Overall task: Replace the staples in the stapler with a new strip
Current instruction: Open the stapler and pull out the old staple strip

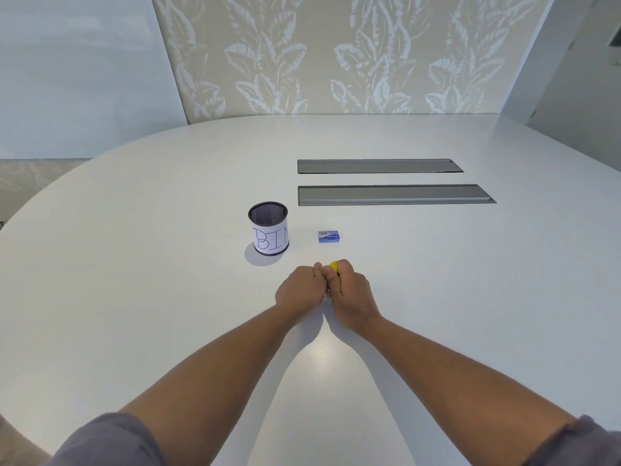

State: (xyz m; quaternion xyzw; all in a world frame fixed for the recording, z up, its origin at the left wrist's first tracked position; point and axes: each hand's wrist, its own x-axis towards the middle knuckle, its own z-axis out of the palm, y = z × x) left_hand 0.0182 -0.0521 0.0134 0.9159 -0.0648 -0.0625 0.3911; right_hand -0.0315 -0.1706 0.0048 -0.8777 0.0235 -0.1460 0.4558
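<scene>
A small yellow stapler (333,265) shows only as a sliver between my fingers; most of it is hidden. My right hand (349,290) is closed around it. My left hand (300,285) presses against the right with its fingers curled at the stapler's near end. Whether the stapler is open cannot be seen. A small blue box of staples (329,236) lies flat on the white table (168,280), just beyond my hands.
A black mesh cup (268,228) with a paper label reading "BIN" stands left of the staple box. Two long grey recessed cable covers (393,195) sit further back on the right. A patterned wall panel rises behind the table's far edge.
</scene>
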